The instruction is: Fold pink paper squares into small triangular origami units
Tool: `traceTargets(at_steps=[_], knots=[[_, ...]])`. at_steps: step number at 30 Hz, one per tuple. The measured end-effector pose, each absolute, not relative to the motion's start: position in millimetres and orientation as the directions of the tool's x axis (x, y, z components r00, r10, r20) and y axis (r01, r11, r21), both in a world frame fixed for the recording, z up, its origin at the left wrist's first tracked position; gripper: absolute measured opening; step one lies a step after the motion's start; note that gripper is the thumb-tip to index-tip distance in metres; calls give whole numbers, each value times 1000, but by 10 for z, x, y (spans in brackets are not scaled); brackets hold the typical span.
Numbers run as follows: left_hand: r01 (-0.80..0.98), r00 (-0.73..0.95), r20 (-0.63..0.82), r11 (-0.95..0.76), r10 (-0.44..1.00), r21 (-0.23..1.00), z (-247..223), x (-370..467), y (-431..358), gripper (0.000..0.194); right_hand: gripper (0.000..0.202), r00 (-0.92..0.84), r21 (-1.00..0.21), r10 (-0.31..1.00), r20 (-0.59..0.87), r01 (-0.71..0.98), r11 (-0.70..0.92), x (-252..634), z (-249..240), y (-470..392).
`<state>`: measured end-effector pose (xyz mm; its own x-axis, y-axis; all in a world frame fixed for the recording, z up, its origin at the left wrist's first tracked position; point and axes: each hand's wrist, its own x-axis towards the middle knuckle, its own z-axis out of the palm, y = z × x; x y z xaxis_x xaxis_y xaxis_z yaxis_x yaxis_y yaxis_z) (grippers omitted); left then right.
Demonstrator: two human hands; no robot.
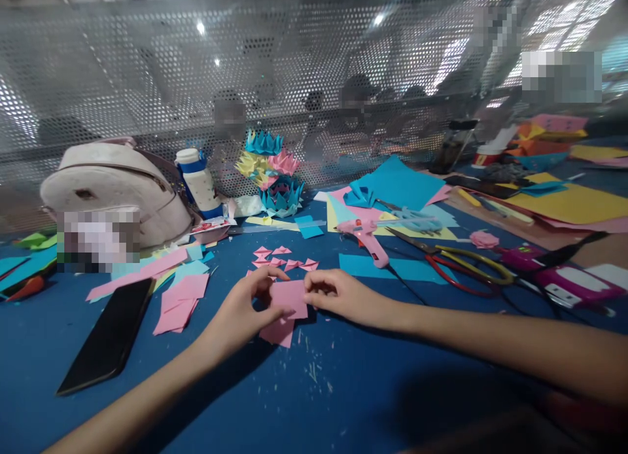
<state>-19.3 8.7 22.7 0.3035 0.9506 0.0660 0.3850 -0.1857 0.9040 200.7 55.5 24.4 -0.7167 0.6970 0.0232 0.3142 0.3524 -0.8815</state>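
Observation:
A small pink paper square (290, 298) is held a little above the blue table, between my two hands. My left hand (252, 303) curves round its left side, with the thumb on the lower left part. The fingertips of my right hand (333, 294) pinch its right edge. Beneath it, another pink paper (277, 334) lies on the table, partly covered. Just beyond my fingers are several small folded pink triangles (293, 264), some hidden by my left hand. A stack of pink squares (181, 303) lies to the left.
A black phone (110, 336) lies at the left, near a white backpack (118, 186) and a bottle (200, 182). Folded paper flowers (269, 173) stand at the back. A pink glue gun (366, 237), scissors (451, 254) and a magenta device (559, 274) are on the right.

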Motion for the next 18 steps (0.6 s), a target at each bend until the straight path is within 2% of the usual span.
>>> traceTargets(at_steps=[7, 18], knots=[[372, 273, 37, -141, 961, 917, 168, -140, 84, 21, 16, -723, -854, 691, -16, 369, 367, 2054, 196, 539], [379, 280, 12, -122, 960, 917, 64, -74, 57, 19, 22, -736, -824, 674, 62, 343, 451, 2132, 110, 560]])
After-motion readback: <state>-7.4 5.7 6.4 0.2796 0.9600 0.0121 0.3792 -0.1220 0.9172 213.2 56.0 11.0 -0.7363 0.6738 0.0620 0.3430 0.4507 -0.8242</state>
